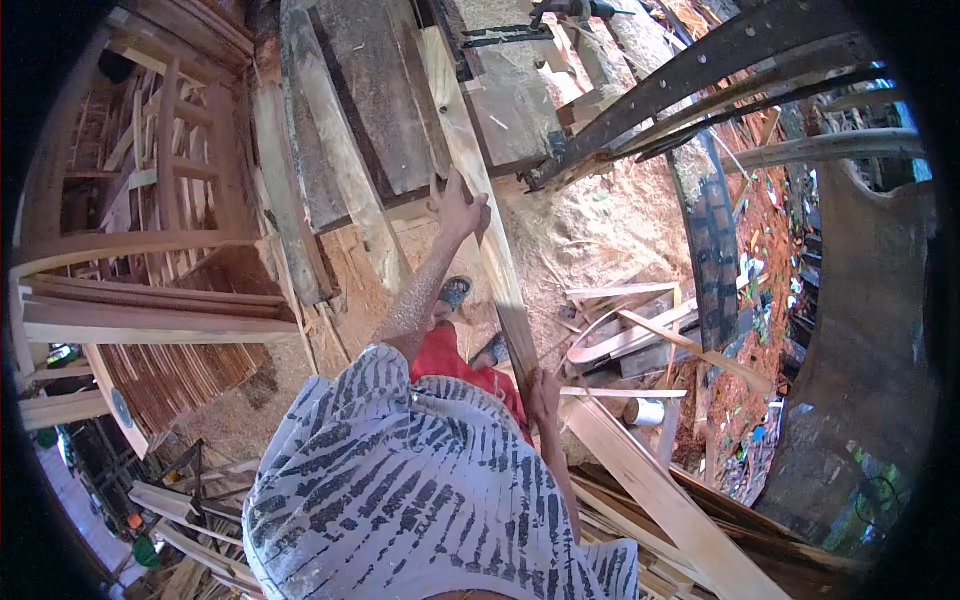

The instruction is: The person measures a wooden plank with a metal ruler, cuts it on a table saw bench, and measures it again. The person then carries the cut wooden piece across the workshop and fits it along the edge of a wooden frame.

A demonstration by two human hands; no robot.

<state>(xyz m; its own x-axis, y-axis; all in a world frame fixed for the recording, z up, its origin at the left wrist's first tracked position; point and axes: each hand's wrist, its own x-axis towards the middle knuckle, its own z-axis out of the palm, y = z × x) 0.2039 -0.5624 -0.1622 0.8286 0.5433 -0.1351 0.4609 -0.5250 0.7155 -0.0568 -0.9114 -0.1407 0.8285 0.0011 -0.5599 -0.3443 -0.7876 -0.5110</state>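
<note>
A long, narrow wooden plank (458, 125) runs from the work table at the top down to my right side. My left hand (460, 208) is closed around its left edge near the middle, just short of the table edge. Lower down, my right hand (544, 396) grips the near end of the plank beside my hip. The plank's far part lies over the table's worn boards (375, 110). Some fingers of both hands are hidden by the wood.
A pale board (325, 130) lies left of the plank. Wooden frames (175, 150) stand at the left. A dark metal beam (690, 75) slants across the upper right. Offcuts (640, 335) and sawdust cover the floor. A wide board (660, 490) leans at lower right.
</note>
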